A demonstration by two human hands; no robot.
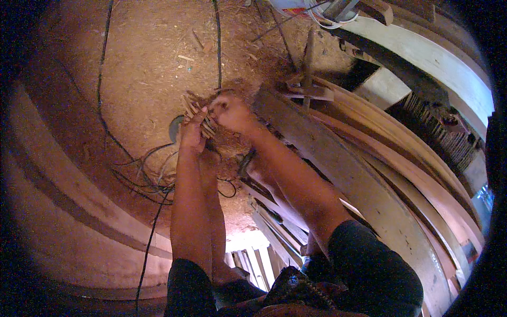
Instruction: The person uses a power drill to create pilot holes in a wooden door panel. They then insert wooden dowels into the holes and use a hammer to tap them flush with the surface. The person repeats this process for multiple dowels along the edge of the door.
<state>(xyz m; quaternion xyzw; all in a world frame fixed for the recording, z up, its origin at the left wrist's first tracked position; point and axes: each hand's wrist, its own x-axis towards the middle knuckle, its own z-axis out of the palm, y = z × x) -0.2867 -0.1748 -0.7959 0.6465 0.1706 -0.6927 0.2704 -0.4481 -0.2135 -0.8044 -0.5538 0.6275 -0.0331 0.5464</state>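
Note:
My left hand [193,136] is closed around a loose bundle of thin wood strips [208,128], which stick out on both sides of the fingers. Right beside it, my right hand [232,112] has its fingers curled in against the bundle. What those fingers pinch is hidden and slightly blurred. A dark grey-green round thing [175,128] lies on the ground just left of my left hand, partly covered by it.
Sawdust and wood chips cover the ground [153,63]. Black cables [101,79] run across it and tangle near my left forearm [187,195]. Long planks [343,142] are stacked along the right. A white bucket [338,21] stands at the top right. Wide boards [90,211] curve along the left.

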